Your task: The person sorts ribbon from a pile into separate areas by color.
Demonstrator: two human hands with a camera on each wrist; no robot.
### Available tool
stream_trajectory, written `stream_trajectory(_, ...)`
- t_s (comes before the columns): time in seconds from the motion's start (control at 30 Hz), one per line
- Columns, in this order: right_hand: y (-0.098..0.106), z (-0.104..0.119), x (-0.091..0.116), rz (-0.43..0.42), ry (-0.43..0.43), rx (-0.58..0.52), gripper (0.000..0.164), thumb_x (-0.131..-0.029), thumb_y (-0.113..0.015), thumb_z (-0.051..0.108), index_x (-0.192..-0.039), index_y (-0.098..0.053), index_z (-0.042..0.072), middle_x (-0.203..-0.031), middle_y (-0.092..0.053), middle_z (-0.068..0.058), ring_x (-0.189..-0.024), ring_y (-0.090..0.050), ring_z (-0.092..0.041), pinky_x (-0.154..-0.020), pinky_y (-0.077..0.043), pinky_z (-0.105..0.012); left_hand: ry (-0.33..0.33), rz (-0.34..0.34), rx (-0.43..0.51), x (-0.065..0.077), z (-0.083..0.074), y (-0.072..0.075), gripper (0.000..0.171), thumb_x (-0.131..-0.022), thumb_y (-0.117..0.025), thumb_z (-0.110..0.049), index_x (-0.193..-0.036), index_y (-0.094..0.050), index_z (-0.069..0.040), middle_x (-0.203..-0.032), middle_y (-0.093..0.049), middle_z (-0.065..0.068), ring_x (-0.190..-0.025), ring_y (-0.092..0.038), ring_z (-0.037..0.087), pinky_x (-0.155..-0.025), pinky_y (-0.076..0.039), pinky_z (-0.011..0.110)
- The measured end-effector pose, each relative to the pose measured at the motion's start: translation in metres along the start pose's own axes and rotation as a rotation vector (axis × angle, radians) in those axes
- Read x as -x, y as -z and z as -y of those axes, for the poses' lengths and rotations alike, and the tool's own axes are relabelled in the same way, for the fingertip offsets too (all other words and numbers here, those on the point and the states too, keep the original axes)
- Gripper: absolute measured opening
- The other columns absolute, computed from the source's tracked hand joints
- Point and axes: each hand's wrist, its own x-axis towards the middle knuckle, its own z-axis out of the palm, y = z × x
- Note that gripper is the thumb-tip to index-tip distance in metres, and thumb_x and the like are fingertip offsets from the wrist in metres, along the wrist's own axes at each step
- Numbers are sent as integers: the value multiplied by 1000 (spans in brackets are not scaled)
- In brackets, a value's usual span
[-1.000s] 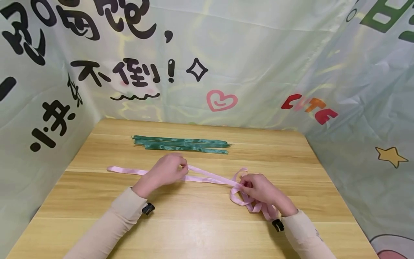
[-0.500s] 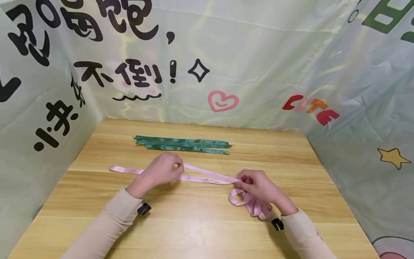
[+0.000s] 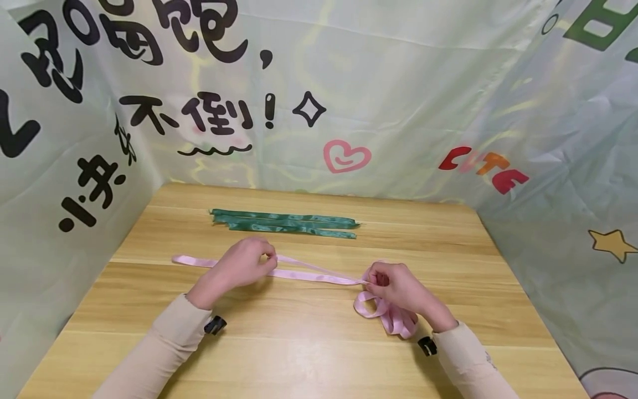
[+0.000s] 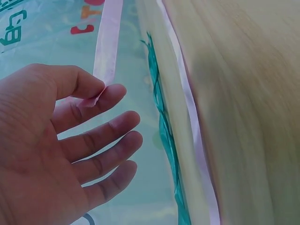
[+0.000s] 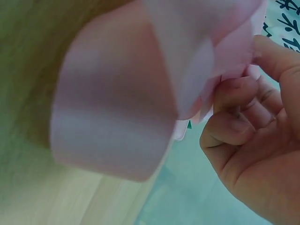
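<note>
A pink ribbon (image 3: 309,276) stretches across the table, with one length lying flat and a second length held taut above it between the hands. My left hand (image 3: 244,260) pinches the end of the raised length between thumb and index finger; in the left wrist view the other fingers are spread loosely. At the right, my right hand (image 3: 399,285) pinches the same ribbon with its thumb and fingertips. Loose loops of the pink ribbon (image 5: 112,103) hang beside and below that hand. The exact fingertip contact is partly hidden by ribbon in the right wrist view.
Several green ribbon strips (image 3: 284,220) lie side by side toward the back of the wooden table (image 3: 299,354). Printed fabric walls (image 3: 389,100) enclose the table at the back and both sides.
My left hand has shifted slightly left, drawing the raised ribbon length out. My right hand has moved little, and the loops near it have gathered closer. The head view has shifted slightly.
</note>
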Motion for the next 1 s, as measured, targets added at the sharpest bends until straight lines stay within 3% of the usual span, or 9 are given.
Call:
stream_trajectory(0.1,1,-1,1,-6,-7,8,5,-97,-76,10,-97,-74,14,-89,-69,4,-70,-54,-6,-62,-47,-22,2,9,6,2,0,0,17,-100,-65,-17,-91,-79,-15,-89,-70,-5,-76,-53,10,-74,-48,31)
stream_trajectory(0.2,1,-1,1,-22,12,24,6,-96,-76,10,-102,-78,11,-96,-72,3,-71,-54,-5,-62,-48,-22,-3,10,7,3,1,-1,17,-100,-65,-18,-90,-79,-16,-89,-70,-5,-77,-54,10,-75,-49,32)
stream_trajectory(0.3,1,-1,1,-52,25,46,3,-94,-79,10,-94,-77,13,-98,-73,3,-70,-54,-4,-62,-48,-22,1,-3,-1,4,2,0,16,-99,-65,-18,-90,-78,-16,-89,-71,-5,-80,-56,10,-77,-51,33)
stream_trajectory(0.47,2,-1,1,-72,21,79,19,-91,-82,11,-81,-67,19,-86,-65,6,-67,-50,-4,-60,-45,-22,16,-16,-12,7,5,2,15,-99,-66,-19,-92,-79,-16,-90,-71,-5,-82,-59,11,-80,-53,36)
stream_trajectory(0.73,3,-2,3,-39,18,51,29,-92,-76,5,-77,-55,18,-74,-55,8,-64,-51,-5,-60,-43,-21,28,-17,-9,11,7,6,16,-100,-66,-19,-94,-80,-14,-91,-71,-4,-84,-61,13,-81,-54,38)
stream_trajectory(1.0,4,-5,5,-35,-14,94,9,-95,-77,8,-91,-72,16,-80,-66,7,-68,-55,-5,-62,-47,-22,42,-13,-2,17,13,4,16,-100,-66,-19,-95,-81,-14,-93,-73,-3,-85,-60,13,-80,-53,37)
